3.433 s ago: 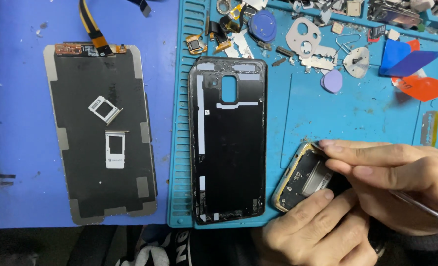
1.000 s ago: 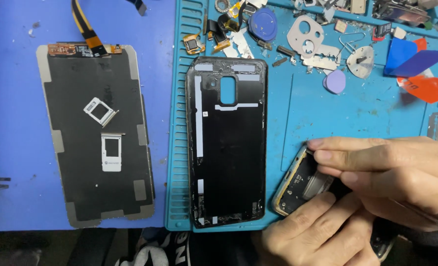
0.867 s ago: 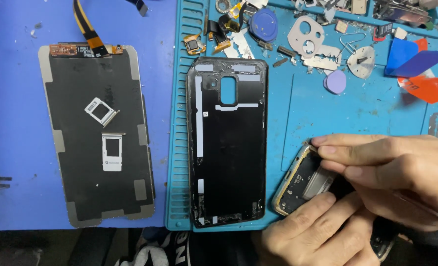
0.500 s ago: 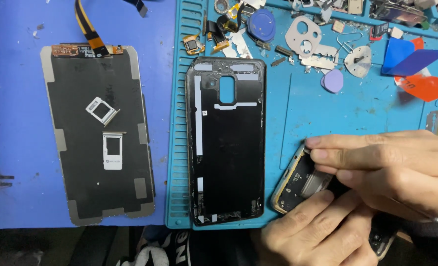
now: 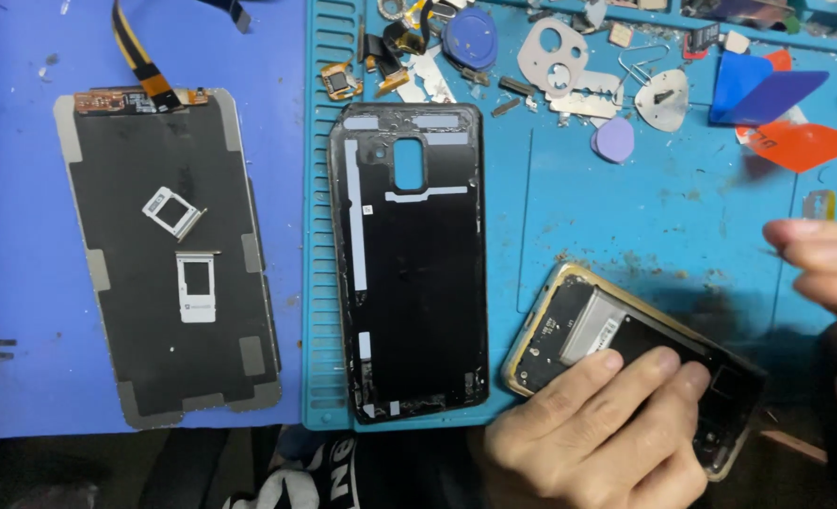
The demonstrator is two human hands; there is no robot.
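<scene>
Left hand [image 5: 593,424] had its grip pressed down on the opened phone frame [image 5: 625,363]: three fingers [image 5: 658,372] lay flat across the exposed inside, pinning it rather than closing around it. Whether the thumb gripped the near edge could not be told; it was out of sight below the frame.

Right hand [image 5: 828,292] hung at the right edge of view, blurred, fingers loosely extended and apart from the frame; its grip looked empty, though part of the hand was cut off.

Phone frame lay tilted near the front right of the teal work mat [image 5: 625,217], gold-rimmed, one corner pointing toward the mat's middle, the far end running off the mat's front edge.

Just left of it, black back cover [image 5: 409,259] lay upright along the mat's left side, inner face up, camera cutout toward the back edge.

On the blue desk [image 5: 13,236] left of the mat: display panel [image 5: 169,254] face down, with orange flex cable [image 5: 140,61] at its back end. Two small card trays [image 5: 183,250] rested on the panel.

Along the mat's back edge: loose small parts, a round blue pick [image 5: 470,38], a lilac pick [image 5: 614,139], blue and orange triangular pry cards [image 5: 767,108] toward the back right corner.
</scene>
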